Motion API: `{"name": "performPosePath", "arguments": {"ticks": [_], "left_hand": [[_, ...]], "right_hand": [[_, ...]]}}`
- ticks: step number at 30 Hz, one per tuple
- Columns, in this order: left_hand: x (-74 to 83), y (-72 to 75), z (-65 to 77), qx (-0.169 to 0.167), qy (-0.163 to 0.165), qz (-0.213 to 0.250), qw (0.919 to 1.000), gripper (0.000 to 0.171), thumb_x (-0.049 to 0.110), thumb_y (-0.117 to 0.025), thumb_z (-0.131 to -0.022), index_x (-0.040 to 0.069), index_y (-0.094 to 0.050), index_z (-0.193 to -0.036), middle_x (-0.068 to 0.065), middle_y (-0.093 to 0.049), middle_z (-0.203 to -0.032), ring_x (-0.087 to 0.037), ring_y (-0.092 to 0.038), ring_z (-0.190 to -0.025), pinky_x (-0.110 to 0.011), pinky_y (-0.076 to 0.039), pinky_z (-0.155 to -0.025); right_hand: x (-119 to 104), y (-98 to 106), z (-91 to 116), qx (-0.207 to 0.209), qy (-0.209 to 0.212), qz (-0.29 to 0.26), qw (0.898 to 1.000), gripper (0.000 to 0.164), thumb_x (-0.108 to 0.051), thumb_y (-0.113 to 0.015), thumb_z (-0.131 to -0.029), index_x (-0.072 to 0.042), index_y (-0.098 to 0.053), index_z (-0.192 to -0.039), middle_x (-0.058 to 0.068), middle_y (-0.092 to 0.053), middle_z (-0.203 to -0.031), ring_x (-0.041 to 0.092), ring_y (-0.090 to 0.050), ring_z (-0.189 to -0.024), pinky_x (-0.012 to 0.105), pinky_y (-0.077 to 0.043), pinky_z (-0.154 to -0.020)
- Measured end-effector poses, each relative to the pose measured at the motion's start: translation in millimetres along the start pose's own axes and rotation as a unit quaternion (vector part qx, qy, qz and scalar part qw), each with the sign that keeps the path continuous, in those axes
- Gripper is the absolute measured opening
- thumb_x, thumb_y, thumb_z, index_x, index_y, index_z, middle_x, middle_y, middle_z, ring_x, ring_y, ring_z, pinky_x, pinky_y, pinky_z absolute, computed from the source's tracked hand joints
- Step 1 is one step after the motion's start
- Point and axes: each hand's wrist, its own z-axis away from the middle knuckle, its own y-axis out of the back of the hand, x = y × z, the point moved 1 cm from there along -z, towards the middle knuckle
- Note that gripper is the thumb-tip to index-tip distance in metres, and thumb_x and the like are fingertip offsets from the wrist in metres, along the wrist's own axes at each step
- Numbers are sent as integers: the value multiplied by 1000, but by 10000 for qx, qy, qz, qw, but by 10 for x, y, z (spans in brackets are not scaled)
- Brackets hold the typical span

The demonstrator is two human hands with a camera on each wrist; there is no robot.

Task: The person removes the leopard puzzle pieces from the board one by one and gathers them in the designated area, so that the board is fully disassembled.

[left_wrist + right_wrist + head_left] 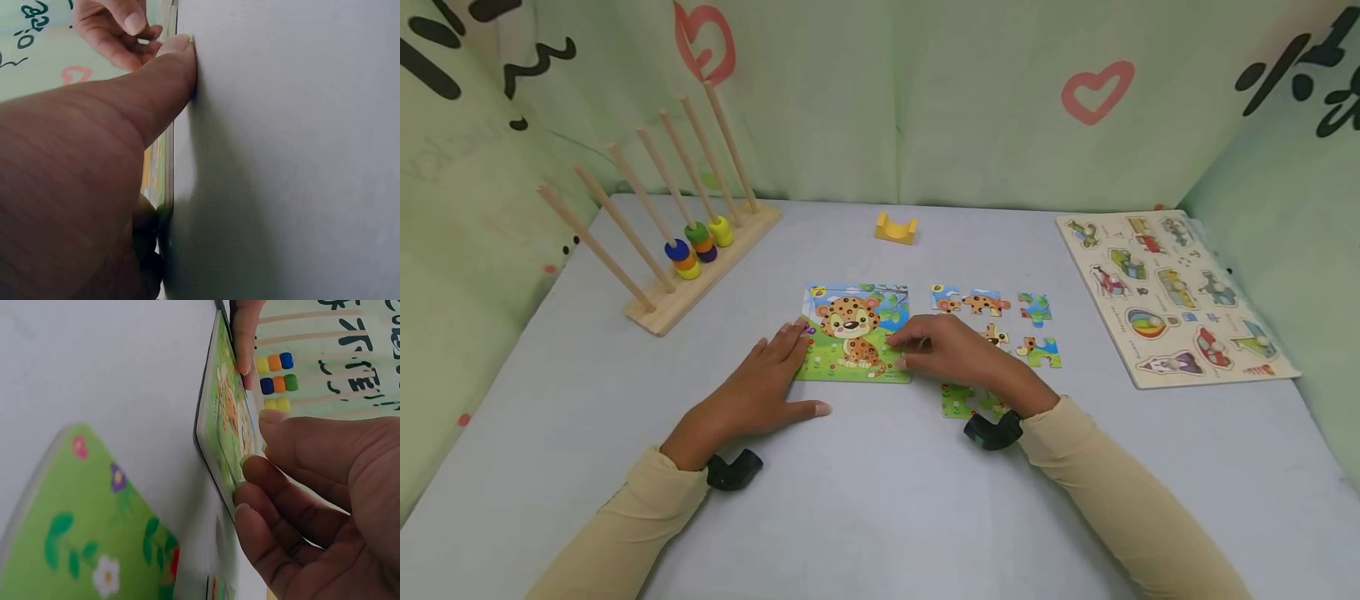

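A square picture board [850, 333] with a spotted cartoon leopard on green grass lies between both hands. My left hand [763, 375] is spread flat, its fingertips resting on the board's left edge and its thumb out on the table. At the right edge is my right hand [951, 354], its fingers bent and fingertips touching the board. The right wrist view shows a gap between thumb and index finger. Under and beyond this hand lie loose jigsaw pieces [1035, 308] with matching leopard and grass prints, some partly covered. One green flowered piece [94, 531] looms close in the right wrist view.
At the left back stands a wooden peg rack [677, 300] with coloured beads on some of its tall pegs. A yellow curved block [896, 229] sits at the back centre. On the right lies a wooden vehicle-picture board [1157, 283]. Green curtain [970, 108] encloses the table.
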Motion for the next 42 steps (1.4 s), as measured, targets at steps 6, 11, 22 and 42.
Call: {"name": "performPosePath", "arguments": {"ticks": [6, 11, 22, 42], "left_hand": [[-8, -6, 2, 12, -66, -5, 10000, 104, 60, -66, -85, -1, -17, -154, -13, -5, -162, -30, -3, -147, -52, -8, -116], [-9, 0, 2, -7, -36, -9, 10000, 105, 60, -65, -85, -1, -17, -154, -13, -5, -162, -30, -2, -148, -52, -8, -116], [-5, -1, -11, -28, 13, -43, 10000, 105, 61, -65, -85, 0, -16, -154, -13, -4, -162, -29, -1, -148, -51, -8, -116], [-3, 7, -2, 50, -97, 14, 9999, 103, 59, -65, -86, -1, -17, -154, -13, -6, -162, -30, -3, -147, -53, -8, -116]], "right_hand": [[-43, -35, -102, 107, 48, 187, 9998, 32, -10, -73, -89, -1, -68, -119, 8, -65, -117, 20, -61, -100, 37, -50, -84], [-53, -54, -167, 64, -26, 432, 9990, 38, -10, -72, -89, 0, -65, -125, 12, -61, -124, 26, -55, -115, 42, -46, -94], [-18, -134, -186, -87, 237, 922, 9954, 42, -10, -74, -87, 3, -63, -126, 16, -55, -125, 32, -48, -117, 44, -42, -97], [-166, -142, -187, -44, -284, 441, 9986, 19, -9, -72, -89, -9, -72, -108, 2, -58, -103, 18, -51, -88, 33, -45, -75]]}}
